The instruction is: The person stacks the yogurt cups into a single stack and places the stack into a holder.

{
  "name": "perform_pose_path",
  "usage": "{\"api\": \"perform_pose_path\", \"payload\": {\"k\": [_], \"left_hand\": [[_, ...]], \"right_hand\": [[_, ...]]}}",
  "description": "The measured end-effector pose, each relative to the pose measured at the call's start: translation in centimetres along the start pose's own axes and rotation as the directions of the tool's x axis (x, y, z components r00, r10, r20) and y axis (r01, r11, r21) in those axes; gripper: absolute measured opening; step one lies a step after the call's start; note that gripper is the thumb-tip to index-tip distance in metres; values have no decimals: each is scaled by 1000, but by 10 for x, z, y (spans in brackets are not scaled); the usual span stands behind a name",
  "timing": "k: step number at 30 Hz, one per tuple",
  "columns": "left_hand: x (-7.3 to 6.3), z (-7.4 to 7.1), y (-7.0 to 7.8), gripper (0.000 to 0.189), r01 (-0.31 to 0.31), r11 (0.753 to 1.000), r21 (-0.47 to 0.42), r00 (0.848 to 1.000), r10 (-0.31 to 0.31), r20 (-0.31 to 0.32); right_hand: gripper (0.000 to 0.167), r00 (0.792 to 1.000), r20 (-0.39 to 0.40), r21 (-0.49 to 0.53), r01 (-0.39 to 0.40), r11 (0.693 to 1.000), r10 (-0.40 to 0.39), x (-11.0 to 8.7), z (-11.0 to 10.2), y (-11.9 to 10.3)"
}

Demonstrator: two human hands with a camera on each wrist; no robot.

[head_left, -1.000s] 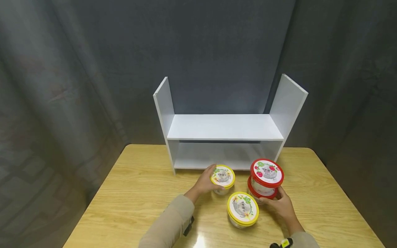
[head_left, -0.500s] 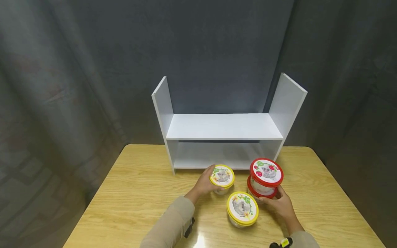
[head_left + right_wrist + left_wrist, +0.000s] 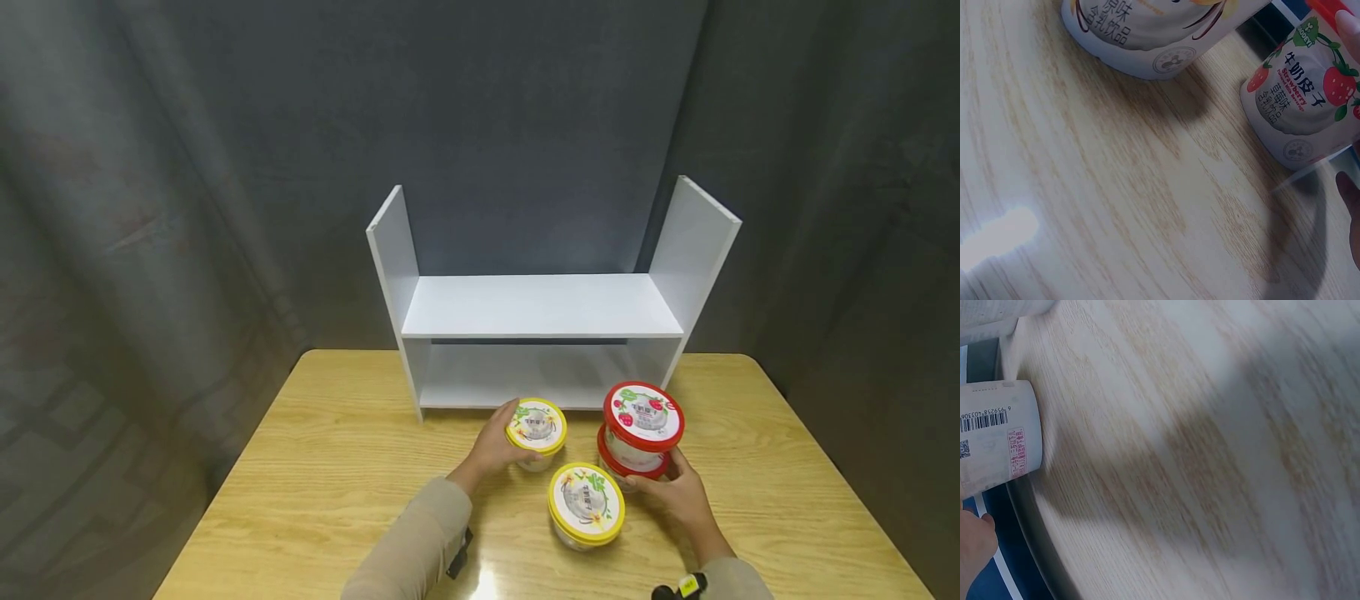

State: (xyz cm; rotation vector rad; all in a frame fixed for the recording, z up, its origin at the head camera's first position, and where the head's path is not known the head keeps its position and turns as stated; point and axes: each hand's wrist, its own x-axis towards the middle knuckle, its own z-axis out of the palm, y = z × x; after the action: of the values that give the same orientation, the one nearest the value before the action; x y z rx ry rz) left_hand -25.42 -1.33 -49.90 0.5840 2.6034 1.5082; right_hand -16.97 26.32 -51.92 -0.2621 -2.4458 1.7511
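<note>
Over on the left, a beige sleeve (image 3: 408,542) lies across the light wood-grain table (image 3: 300,467), and at its one-to-two o'clock, here's the left hand (image 3: 491,446)! Thumb one side, fingers the other, it grips a round white tub with a yellow-rimmed lid (image 3: 537,427), upright at the hand's two-to-three o'clock. From that tub, look to twelve: a white two-tier board shelf (image 3: 543,306), just behind. Swing to the tub's five o'clock and it's a second yellow-lidded white tub (image 3: 587,504), upright on the table, sitting between the hands. At this one's one-to-two o'clock, a stack: a round red-lidded white tub (image 3: 618,467) below, a strawberry-printed red-lidded tub (image 3: 643,415) on top. And far right, at the stack's four o'clock, the right hand (image 3: 678,496) clasps the lower tub between thumb and fingers!
</note>
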Motion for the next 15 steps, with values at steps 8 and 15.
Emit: {"api": "perform_pose_path", "payload": {"k": [8, 15], "left_hand": [[-3, -2, 4, 97, 23, 999, -42, 1000, -24, -15], [-4, -5, 11, 97, 16, 998, -63, 1000, -17, -19]], "right_hand": [[86, 1000, 8, 3, 1, 1000, -1, 0, 0, -1], [87, 1000, 11, 5, -10, 1000, 10, -1, 0, -3]]}}
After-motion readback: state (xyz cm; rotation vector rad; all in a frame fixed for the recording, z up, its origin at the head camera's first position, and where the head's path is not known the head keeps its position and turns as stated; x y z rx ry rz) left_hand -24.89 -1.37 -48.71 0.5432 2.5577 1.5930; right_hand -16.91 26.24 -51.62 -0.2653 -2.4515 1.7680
